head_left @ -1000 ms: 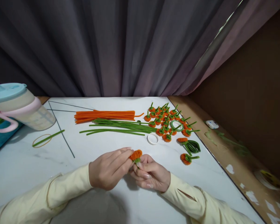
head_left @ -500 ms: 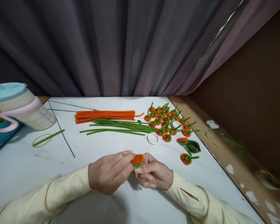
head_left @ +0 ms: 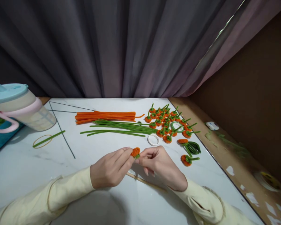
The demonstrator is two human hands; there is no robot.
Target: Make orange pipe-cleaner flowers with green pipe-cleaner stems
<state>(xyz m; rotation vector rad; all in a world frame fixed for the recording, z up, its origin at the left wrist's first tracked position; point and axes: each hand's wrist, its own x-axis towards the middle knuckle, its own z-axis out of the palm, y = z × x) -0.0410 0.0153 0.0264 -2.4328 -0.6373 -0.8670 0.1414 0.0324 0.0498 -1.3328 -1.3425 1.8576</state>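
- We pinched a small orange pipe-cleaner coil (head_left: 135, 152) between the fingertips of our left hand (head_left: 109, 170) and right hand (head_left: 160, 164), both grips pressed together on it, just above the white tabletop (head_left: 103, 200).
- A thin wooden stick (head_left: 145, 181) lay under our right hand.
- Beyond the grip lay green stems (head_left: 117, 128) and orange stems (head_left: 105, 116); far right of it sat finished orange pieces (head_left: 166, 123) and a white ring (head_left: 153, 139).

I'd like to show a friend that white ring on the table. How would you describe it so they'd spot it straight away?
Start at the white marble table and find the long green pipe cleaners lying across its middle. At their right end, just in front of the heap of little orange pieces, lies the white ring. Its neighbour ring is green and sits within the heap.
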